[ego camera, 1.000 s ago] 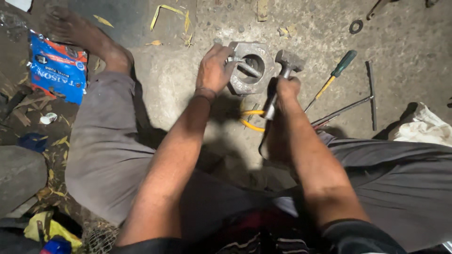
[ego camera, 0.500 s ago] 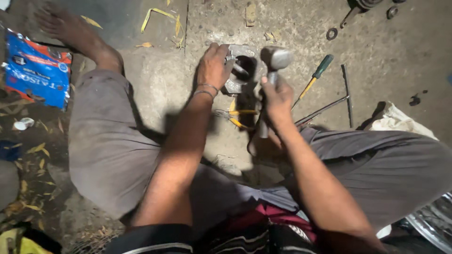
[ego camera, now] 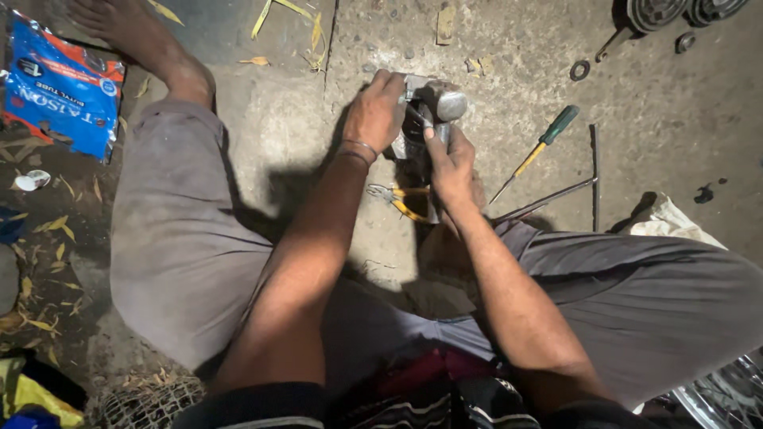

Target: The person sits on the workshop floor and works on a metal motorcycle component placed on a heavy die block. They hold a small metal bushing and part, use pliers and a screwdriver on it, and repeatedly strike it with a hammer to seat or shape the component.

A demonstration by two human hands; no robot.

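Far left of both hands, a glossy blue and red packet [ego camera: 60, 87] lies crumpled on dark, leaf-strewn dirt, near a bare foot [ego camera: 135, 32]. A leg in worn grey cloth runs from there toward the body.

The left hand [ego camera: 373, 115], a thin bangle at its wrist, curls closed over the left side of a dull grey metal part [ego camera: 409, 143], a blocky casting mostly hidden under the fingers; it rests on the rough, pitted concrete floor [ego camera: 278, 135], directly between the two hands.

The right hand [ego camera: 451, 167] is shut around the handle of a hammer [ego camera: 441, 103], gripping close below the head. The head is smooth, rounded steel catching the light, and it sits right at the top of the part, touching or nearly touching it; which, cannot be told.

Just below the hands, near the wrists, lie pliers [ego camera: 397, 199] with yellow grips, partly in shadow.

Right of the right hand lies a slim screwdriver [ego camera: 540, 147] with a green handle and yellow shaft collar, then two thin dark metal rods [ego camera: 594, 171] forming an angle. Beyond, up right, a small washer [ego camera: 579, 71] lies flat. A pale rag [ego camera: 671, 222] is bunched beside the right knee.
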